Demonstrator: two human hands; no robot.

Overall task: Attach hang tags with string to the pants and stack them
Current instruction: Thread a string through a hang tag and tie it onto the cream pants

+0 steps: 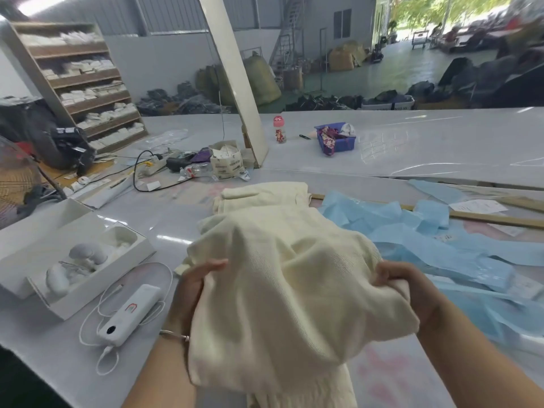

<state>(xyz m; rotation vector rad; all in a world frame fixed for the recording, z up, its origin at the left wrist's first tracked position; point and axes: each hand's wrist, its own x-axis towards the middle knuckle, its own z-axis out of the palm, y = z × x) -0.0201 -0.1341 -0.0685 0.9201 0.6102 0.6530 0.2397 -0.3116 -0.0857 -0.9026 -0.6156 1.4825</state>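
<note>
Held up over the table (164, 213) — cream pants (276, 278), bunched, gripped at either side by left hand (194, 287) and right hand (403, 287), fingers curled into cloth. Behind, more folded pants (262, 195) — lying flat.

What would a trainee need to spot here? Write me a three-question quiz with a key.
1. True or false: both hands grip the cream pants.
2. What lies just beyond the held pants? A) folded cream pants B) a red bucket C) a laptop
3. Fill in: the white power bank lies to the ____ of the left hand.

Key: 1 true: the left hand and the right hand each bunch the fabric. 2 A, the folded cream pants. 3 left.
</note>
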